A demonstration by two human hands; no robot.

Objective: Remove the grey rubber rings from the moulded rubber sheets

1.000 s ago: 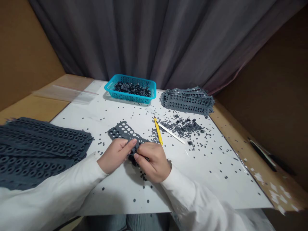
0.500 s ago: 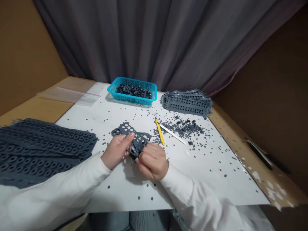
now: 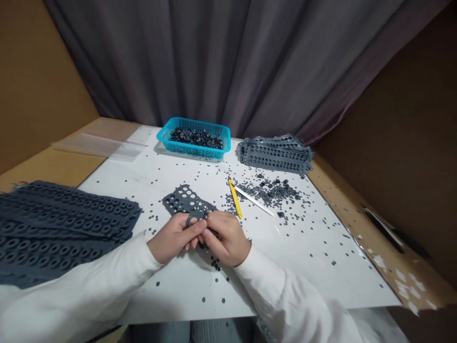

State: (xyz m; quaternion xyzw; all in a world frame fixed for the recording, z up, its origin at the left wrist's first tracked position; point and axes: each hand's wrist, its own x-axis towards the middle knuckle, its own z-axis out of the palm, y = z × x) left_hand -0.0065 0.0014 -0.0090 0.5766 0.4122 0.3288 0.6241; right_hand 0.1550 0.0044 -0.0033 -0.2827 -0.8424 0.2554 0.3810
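A dark grey perforated rubber sheet (image 3: 176, 202) is held between my two hands, its far end reaching out over the white table. My left hand (image 3: 178, 237) is closed on its near part, thumb on top. My right hand (image 3: 228, 237) is closed beside it, fingers pinching the same sheet, and the two thumbs nearly meet. The part inside my fingers is bent and mostly hidden. Small dark discs (image 3: 216, 265) lie on the table just below my hands.
Ring-patterned rubber sheets (image 3: 71, 219) are stacked at left. A blue basket (image 3: 194, 152) of small dark pieces stands at the back, beside a pile of perforated sheets (image 3: 274, 155). A yellow pen-like tool (image 3: 235, 199), a white stick (image 3: 255, 200) and scattered discs (image 3: 278, 190) lie right of centre.
My hands have drawn closer together and the sheet between them is folded differently. Several more small discs now lie below my hands. The view has shifted slightly.
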